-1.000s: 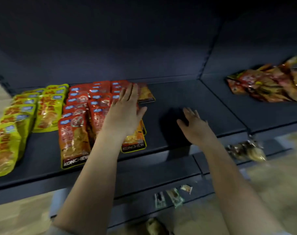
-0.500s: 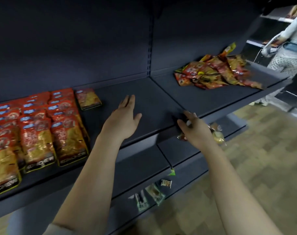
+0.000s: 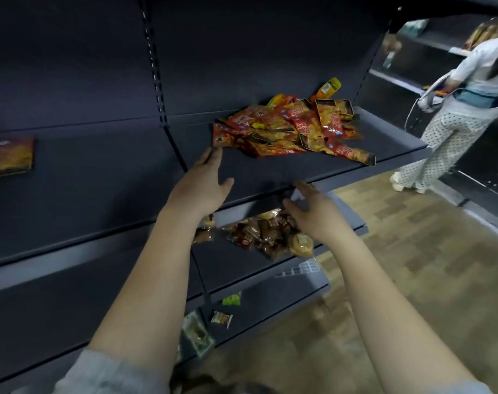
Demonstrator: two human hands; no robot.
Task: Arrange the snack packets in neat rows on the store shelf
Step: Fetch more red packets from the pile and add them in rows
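The packets [image 3: 290, 132] lay in a loose heap on the shelf [image 3: 313, 166], upper centre of the frame, stretched left to right. The left hand [image 3: 202, 186] was nearer, its straight fingers just below the heap's left corner; the right hand [image 3: 316, 211], fingers loosely spread and empty, hung lower by the shelf edge.

Dim, flat light leaves the dark shelf [image 3: 284, 169] nearly featureless. The brightest patch is the floor [image 3: 412, 251] at right. Wide-angle bending curves the uprights, and the edges smear with blur.
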